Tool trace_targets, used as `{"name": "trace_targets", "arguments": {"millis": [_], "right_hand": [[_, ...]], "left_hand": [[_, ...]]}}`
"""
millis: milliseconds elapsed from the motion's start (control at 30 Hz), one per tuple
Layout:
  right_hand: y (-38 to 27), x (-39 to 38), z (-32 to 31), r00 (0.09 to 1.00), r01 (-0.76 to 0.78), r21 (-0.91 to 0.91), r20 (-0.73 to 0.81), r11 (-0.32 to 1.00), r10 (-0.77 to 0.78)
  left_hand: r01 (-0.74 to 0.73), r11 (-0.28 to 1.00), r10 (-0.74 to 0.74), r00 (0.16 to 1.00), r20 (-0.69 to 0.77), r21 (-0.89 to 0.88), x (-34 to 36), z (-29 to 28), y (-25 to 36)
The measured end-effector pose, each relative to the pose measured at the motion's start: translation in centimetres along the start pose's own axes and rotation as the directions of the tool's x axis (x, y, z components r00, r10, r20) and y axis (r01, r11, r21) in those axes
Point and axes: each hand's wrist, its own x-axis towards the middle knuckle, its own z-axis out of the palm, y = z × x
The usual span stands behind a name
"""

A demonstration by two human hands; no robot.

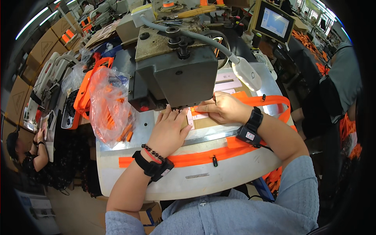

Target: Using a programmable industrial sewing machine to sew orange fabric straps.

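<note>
Under the dark head of an industrial sewing machine [186, 76], my left hand [169, 131] lies flat on a pale sewing template [201, 123], fingers apart, fingertips close to the needle area. To its right, my right hand [229, 109] is closed, its thumb and index finger on a small orange fabric piece [194, 111] at the template. The machine head partly hides the fingertips. A long orange zipper [180, 159] with a black slider crosses the table in front of my hands. Another orange zipper stretch [272, 100] loops behind my right wrist.
At the left, a clear plastic bag [111, 105] holds orange pieces beside an orange-edged tray [80, 100]. A white lamp [246, 73] on a grey flexible neck hangs at the right. Behind stands a control screen [273, 21]. Other people sit at both sides.
</note>
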Motion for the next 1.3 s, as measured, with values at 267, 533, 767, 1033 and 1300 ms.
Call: {"name": "trace_targets", "arguments": {"millis": [267,533,767,1033,1300], "right_hand": [[-0.04,-0.03,0.06,1.000,-0.008,0.005,-0.009,1.000,0.008],[0.18,-0.10,0.13,1.000,-0.016,0.008,0.016,1.000,0.015],[-0.27,-0.09,-0.19,0.999,-0.024,0.019,0.040,1.000,0.023],[-0.14,-0.11,-0.42,0.995,-0.051,-0.047,0.082,0.998,0.055],[-0.11,-0.21,-0.33,0.993,-0.053,-0.055,0.098,0.997,0.058]], "left_hand": [[-0.025,1.000,0.024,0.999,-0.042,-0.016,0.15,0.11,-0.12],[-0.015,1.000,0.015,0.999,-0.028,-0.024,0.11,-0.01,-0.19],[-0.025,0.999,0.025,0.999,-0.026,0.026,-0.36,-0.01,0.07],[-0.025,0.999,0.024,0.998,-0.067,-0.026,0.03,0.43,-0.51],[-0.018,1.000,0.019,0.998,-0.053,0.013,-0.13,0.09,-0.21]]}}
